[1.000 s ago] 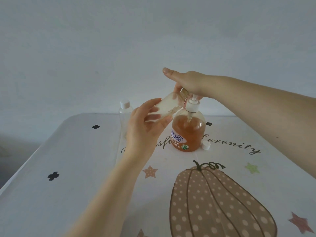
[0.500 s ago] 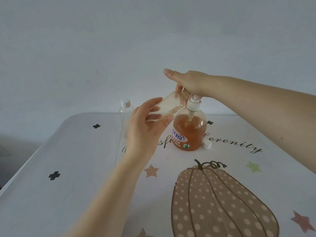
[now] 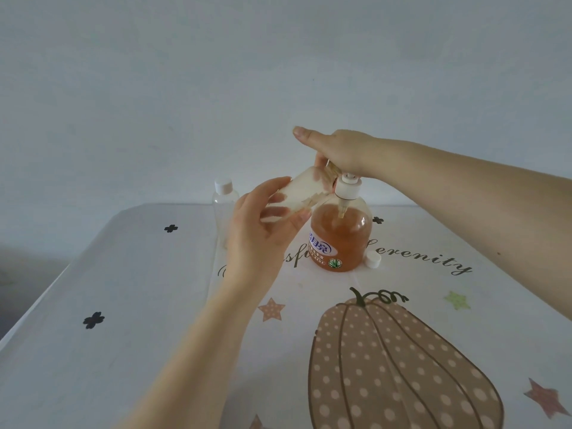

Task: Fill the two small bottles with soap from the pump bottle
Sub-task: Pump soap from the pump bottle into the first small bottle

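A pump bottle (image 3: 340, 239) of orange soap stands on the table, white pump collar on top. My right hand (image 3: 337, 153) lies over the pump head, thumb stretched straight to the left, the fingers under it hidden. My left hand (image 3: 263, 230) grips a small clear bottle (image 3: 301, 195), tilted with its open mouth up against the pump spout; some soap shows near its neck. A second small clear bottle (image 3: 224, 205) with a white cap stands upright behind my left hand. A loose white cap (image 3: 373, 260) lies on the table just right of the pump bottle.
The table carries a white cloth (image 3: 433, 305) printed with a dotted pumpkin, stars and script lettering. Its left edge (image 3: 40, 301) runs diagonally from near to far. A plain pale wall stands right behind the table.
Both hands and the tilted bottle stay in place at the pump. The view has shifted only slightly.
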